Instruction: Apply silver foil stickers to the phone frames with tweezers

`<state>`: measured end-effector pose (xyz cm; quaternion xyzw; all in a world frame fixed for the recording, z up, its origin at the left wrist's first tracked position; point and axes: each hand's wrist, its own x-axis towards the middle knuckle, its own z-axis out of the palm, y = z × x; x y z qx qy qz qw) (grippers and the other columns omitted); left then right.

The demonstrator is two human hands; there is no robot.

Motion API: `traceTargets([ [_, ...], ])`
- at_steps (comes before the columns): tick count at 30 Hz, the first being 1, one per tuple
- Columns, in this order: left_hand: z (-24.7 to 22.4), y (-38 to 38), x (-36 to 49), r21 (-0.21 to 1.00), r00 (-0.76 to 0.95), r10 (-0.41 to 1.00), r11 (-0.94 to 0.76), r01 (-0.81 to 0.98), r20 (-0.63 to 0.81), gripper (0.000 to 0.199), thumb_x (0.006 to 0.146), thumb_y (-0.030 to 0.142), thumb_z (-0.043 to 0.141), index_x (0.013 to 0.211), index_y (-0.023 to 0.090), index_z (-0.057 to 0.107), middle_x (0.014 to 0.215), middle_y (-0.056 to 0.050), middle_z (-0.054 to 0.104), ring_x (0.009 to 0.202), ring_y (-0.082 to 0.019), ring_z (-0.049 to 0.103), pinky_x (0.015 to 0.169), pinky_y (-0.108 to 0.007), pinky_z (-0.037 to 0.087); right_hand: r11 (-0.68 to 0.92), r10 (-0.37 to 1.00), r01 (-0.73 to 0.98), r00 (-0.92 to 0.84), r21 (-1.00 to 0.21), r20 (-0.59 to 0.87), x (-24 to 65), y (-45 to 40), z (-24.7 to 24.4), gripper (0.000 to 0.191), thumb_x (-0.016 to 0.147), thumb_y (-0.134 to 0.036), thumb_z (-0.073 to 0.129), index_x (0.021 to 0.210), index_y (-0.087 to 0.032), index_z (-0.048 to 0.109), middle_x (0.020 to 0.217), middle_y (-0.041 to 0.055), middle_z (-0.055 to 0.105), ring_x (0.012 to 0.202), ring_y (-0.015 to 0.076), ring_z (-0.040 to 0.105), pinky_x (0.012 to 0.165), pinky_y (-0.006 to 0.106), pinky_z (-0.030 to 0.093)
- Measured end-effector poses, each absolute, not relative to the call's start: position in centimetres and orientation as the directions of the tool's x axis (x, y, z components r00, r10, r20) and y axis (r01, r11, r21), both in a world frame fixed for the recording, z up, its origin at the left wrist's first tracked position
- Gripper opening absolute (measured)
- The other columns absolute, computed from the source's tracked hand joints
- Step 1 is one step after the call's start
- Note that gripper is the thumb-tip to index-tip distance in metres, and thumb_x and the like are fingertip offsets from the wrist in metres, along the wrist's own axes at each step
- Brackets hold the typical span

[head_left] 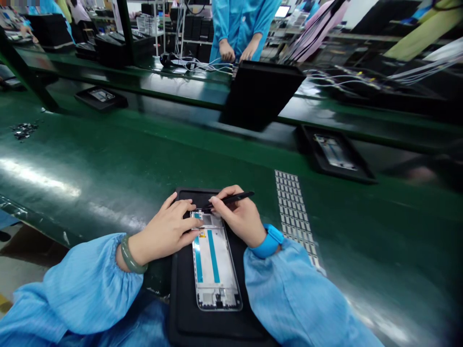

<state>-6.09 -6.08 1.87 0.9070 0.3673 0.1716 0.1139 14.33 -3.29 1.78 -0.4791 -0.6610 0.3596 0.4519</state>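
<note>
A silver phone frame [226, 260] with two blue strips lies on a black tray [184, 318] in front of me. My left hand [166, 229] rests over the frame's upper left part, fingers spread, fingertips touching it. Above the frame's top edge, my right hand [240, 214] pinches a thin black pen-like tool [237, 197], its tip pointing left toward the top of the frame. Part of the frame's top is hidden by my fingers.
A sheet of small parts [294, 207] lies to the right. Black trays holding phone frames sit at back right [361, 176] and back left [85, 96]. Small dark pieces [24, 130] lie far left. Across the bench, a black box [260, 96] stands before a person in blue [240, 24].
</note>
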Motion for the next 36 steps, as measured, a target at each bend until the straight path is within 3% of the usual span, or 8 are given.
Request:
traceTargets([
  [7,3.8,-7.8,-3.3,0.238,0.709,0.667,-0.745,0.623,0.23,0.021,0.092,0.033,0.049,0.105,0.022,0.062,0.129,-0.008,0.049,0.133,-0.029,0.03,0.11,-0.058,0.017,0.099,0.994,-0.155,0.055,-0.983,0.092,14.6,-2.3,1.4,0.036,0.075,-0.043,0.074,0.085,-0.019,0.048,0.082,0.0015,0.064,0.064,0.0145,0.065,0.064,0.027,0.058],
  [11,3.8,-10.2,1.2,0.177,0.768,0.603,-0.797,0.577,0.214,0.052,0.091,0.055,0.038,0.116,0.014,0.057,0.127,-0.016,0.052,0.128,-0.033,0.038,0.108,-0.055,0.024,0.077,0.996,-0.306,0.073,-0.949,0.057,14.9,-1.8,1.3,0.037,0.074,-0.041,0.076,0.084,-0.02,0.048,0.081,0.0001,0.066,0.059,0.0102,0.062,0.064,0.027,0.059],
  [14,3.1,-11.8,4.3,0.163,0.684,0.712,-0.702,0.693,0.157,0.078,0.086,0.067,0.032,0.127,0.002,0.049,0.13,-0.026,0.048,0.128,-0.042,0.035,0.105,-0.058,0.028,0.114,0.99,-0.276,0.112,-0.954,0.086,15.5,-1.6,1.5,0.037,0.073,-0.041,0.077,0.086,-0.019,0.049,0.081,0.0007,0.067,0.057,0.0101,0.062,0.061,0.024,0.058],
  [17,2.9,-12.3,5.9,0.138,0.633,0.762,-0.647,0.75,0.135,0.086,0.083,0.07,0.036,0.131,-0.001,0.043,0.133,-0.031,0.042,0.13,-0.045,0.029,0.105,-0.062,0.021,0.183,0.973,-0.194,0.176,-0.964,0.15,16.5,-1.7,2.5,0.037,0.073,-0.04,0.077,0.086,-0.018,0.051,0.081,0.0019,0.068,0.055,0.0106,0.063,0.056,0.019,0.056],
  [23,3.7,-11.0,5.0,0.162,0.713,0.694,-0.718,0.677,0.099,0.057,0.082,0.059,0.049,0.123,0.019,0.053,0.134,-0.025,0.044,0.129,-0.046,0.031,0.101,-0.068,0.017,0.402,0.839,0.114,0.352,-0.909,0.415,20.4,-3.0,5.7,0.032,0.075,-0.038,0.075,0.086,-0.018,0.053,0.077,0.0024,0.067,0.055,0.0143,0.064,0.054,0.024,0.057],
  [28,3.6,-8.8,4.7,0.107,0.741,0.653,-0.757,0.644,0.156,0.053,0.087,0.061,0.039,0.103,0.015,0.059,0.122,-0.024,0.053,0.125,-0.04,0.04,0.104,-0.065,0.017,0.338,0.668,0.448,0.505,-0.828,0.546,25.5,-4.8,5.0,0.028,0.073,-0.033,0.076,0.083,-0.016,0.056,0.069,0.0034,0.065,0.055,0.0175,0.065,0.05,0.023,0.051],
  [32,3.6,-5.9,4.3,0.059,0.785,0.606,-0.795,0.604,0.133,0.033,0.088,0.043,0.048,0.102,0.014,0.057,0.125,-0.024,0.051,0.126,-0.036,0.041,0.101,-0.068,0.019,0.257,0.622,0.414,0.62,-0.873,0.477,28.6,-6.4,3.3,0.03,0.07,-0.036,0.076,0.08,-0.018,0.055,0.072,0.0066,0.066,0.054,0.0191,0.065,0.054,0.027,0.053],
  [36,3.7,-3.4,3.4,0.097,0.828,0.555,-0.831,0.548,0.084,0.021,0.084,0.028,0.049,0.1,0.017,0.057,0.129,-0.018,0.048,0.128,-0.03,0.038,0.1,-0.068,0.021,0.173,0.654,0.359,0.654,-0.917,0.379,29.1,-7.4,2.6,0.03,0.071,-0.037,0.077,0.081,-0.019,0.055,0.076,0.0087,0.067,0.056,0.0196,0.065,0.058,0.03,0.053],
])
